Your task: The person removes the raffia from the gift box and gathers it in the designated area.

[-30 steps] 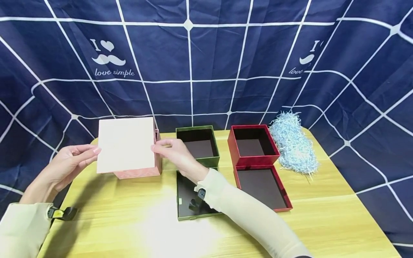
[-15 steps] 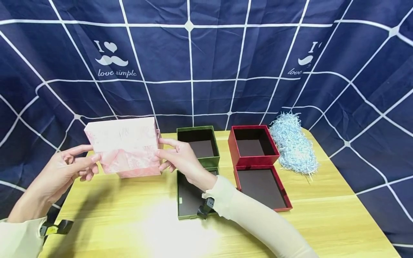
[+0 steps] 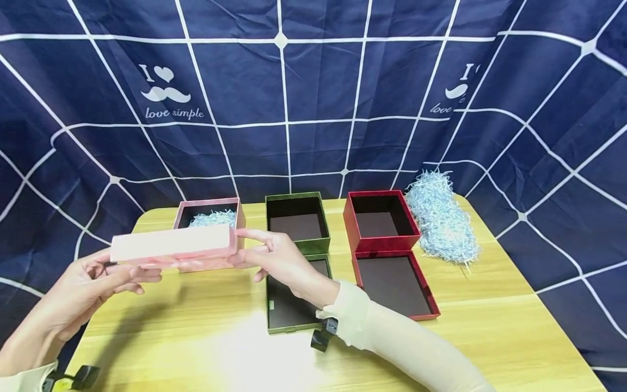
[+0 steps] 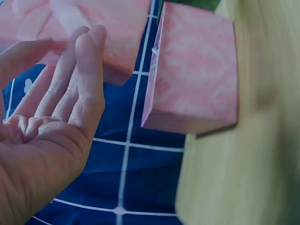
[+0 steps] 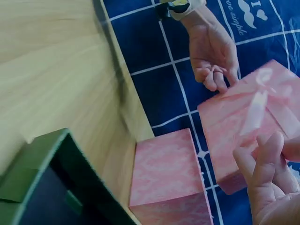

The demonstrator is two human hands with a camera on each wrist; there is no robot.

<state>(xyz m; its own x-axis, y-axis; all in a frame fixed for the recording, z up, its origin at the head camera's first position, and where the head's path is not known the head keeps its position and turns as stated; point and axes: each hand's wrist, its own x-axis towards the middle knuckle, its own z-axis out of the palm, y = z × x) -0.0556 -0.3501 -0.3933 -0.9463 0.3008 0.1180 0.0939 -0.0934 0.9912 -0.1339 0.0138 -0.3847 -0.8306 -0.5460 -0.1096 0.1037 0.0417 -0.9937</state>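
Note:
A pink patterned box lid (image 3: 171, 245) is held level between both hands, a little above and in front of the pink box (image 4: 197, 70). My left hand (image 3: 88, 288) grips its left end, thumb on the near side and fingers behind. At the right end, my right hand (image 3: 281, 264) pinches it between thumb and fingers. The right wrist view shows a pale ribbon bow (image 5: 262, 98) on the lid's top. Inside the pink box lies light blue shredded paper (image 3: 215, 218); the lid hides much of the box's front.
To the right stand an open green box (image 3: 299, 218) and an open red box (image 3: 384, 215), each with its upturned green lid (image 3: 289, 310) or red lid (image 3: 397, 283) in front. A heap of blue shredded paper (image 3: 441, 218) lies at the far right of the wooden table (image 3: 196, 337).
The lid has turned over from showing its pale flat inside to lying level, and it has come lower and toward me. The shredded paper in the pink box is now visible.

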